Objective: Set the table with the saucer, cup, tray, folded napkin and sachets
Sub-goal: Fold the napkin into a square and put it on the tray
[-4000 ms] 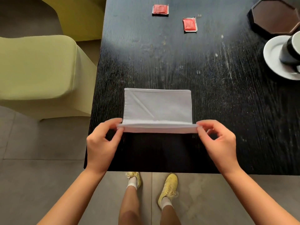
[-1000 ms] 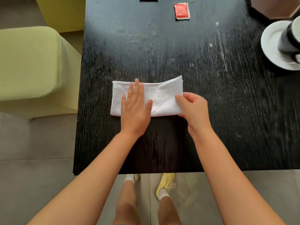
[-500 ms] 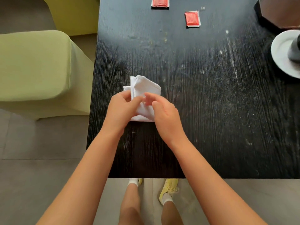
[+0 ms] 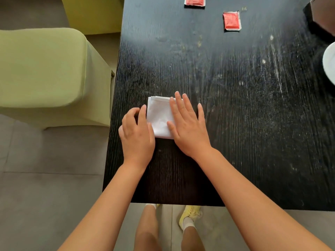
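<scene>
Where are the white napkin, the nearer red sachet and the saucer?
napkin [image 4: 159, 116], head view, bare middle between the hands.
nearer red sachet [image 4: 231, 20], head view, its red centre.
saucer [image 4: 330, 64], head view, white rim at frame edge.

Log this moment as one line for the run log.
step: flattening folded napkin | right hand: flat on napkin | left hand: at its left edge | sachets: far side of table, untouched

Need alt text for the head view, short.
Right hand presses flat on a folded white napkin on a black table; left hand touches its left edge. Two red sachets lie farther back.
</scene>
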The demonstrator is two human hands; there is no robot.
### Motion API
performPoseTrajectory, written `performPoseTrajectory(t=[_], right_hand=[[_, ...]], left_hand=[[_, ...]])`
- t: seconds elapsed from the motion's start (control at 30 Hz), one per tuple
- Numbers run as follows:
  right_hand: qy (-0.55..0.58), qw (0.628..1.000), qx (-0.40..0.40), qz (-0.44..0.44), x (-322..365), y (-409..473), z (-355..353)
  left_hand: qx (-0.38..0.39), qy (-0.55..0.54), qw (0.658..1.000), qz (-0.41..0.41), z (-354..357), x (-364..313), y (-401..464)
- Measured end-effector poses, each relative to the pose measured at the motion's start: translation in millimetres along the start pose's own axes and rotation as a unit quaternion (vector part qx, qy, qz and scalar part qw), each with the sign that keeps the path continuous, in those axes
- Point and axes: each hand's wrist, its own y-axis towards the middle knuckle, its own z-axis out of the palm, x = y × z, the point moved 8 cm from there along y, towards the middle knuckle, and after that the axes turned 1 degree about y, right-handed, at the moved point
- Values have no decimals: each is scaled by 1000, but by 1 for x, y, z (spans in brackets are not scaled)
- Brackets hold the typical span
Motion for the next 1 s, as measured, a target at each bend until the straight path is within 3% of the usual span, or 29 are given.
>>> performPoseTrajectory(t=[0.17,0.23,0.73,0.9,1.0], right_hand=[[-66,997,30,-37,-3,3,11],[-69,997,20,-34,-3,3,11],[-83,995,18,60,-27,-7,9],[33,969,-123,212,-26,-33,-23],[165,931,-122,302,-29,-36,-22]], left_hand=[[64,51,983,166,17,-22,12],[103,77,973,191,29,-24,20],[158,95,968,171,36,-1,16],[153,35,981,118,33,7,-2],[137,28,985,104,32,4,-4]])
